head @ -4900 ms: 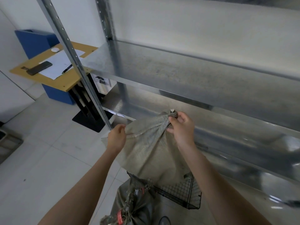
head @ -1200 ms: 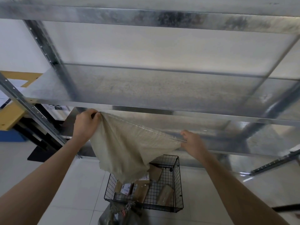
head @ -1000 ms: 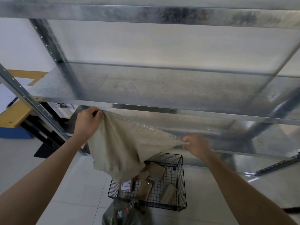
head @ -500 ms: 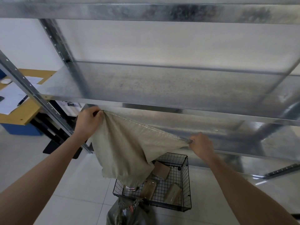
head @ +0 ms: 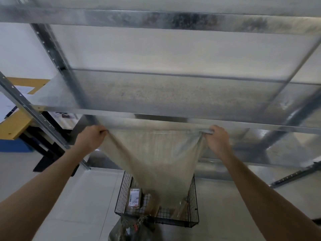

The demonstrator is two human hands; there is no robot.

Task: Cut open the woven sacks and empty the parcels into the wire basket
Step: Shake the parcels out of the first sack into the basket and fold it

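I hold a beige woven sack (head: 156, 157) upside down, stretched flat between both hands. My left hand (head: 91, 137) grips its left upper corner and my right hand (head: 217, 140) grips its right upper corner. The sack hangs limp, and its lower end dangles into the black wire basket (head: 121, 197) on the floor. Brown parcels lie in the basket; one with a white label (head: 133, 197) shows at the left, others are partly hidden behind the sack. A second grey sack (head: 126, 230), tied at the neck, stands in front of the basket at the bottom edge.
A galvanised metal shelving rack (head: 156, 94) fills the view right behind the sack, with a slotted upright (head: 34, 117) at the left. A yellow-topped desk with papers (head: 15, 108) stands at the far left. Pale floor tiles (head: 69, 197) surround the basket.
My hands have spread wider and levelled, pulling the sack's top edge taut. The sack now hangs centred over the basket and covers more of the parcels. The view has shifted left.
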